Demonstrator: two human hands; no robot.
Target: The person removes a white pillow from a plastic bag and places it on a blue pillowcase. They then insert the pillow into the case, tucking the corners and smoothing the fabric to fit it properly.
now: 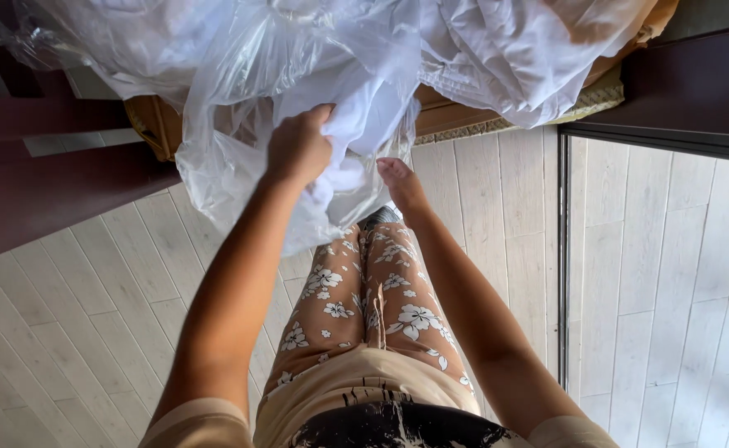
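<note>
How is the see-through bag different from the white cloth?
The clear plastic bag is shiny and see-through; the white cloth is dull and solid white. The bag hangs down past the left hand, which grips it; the cloth lies bunched higher up. The right hand reaches into the folds. Both are crumpled and pale.

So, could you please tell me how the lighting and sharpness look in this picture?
Head view: daylight brightens the pale floor at right; the clear plastic bag shows soft glare; the white cloth is nearly washed out; left hand and right hand look sharp; edges bend slightly.
</note>
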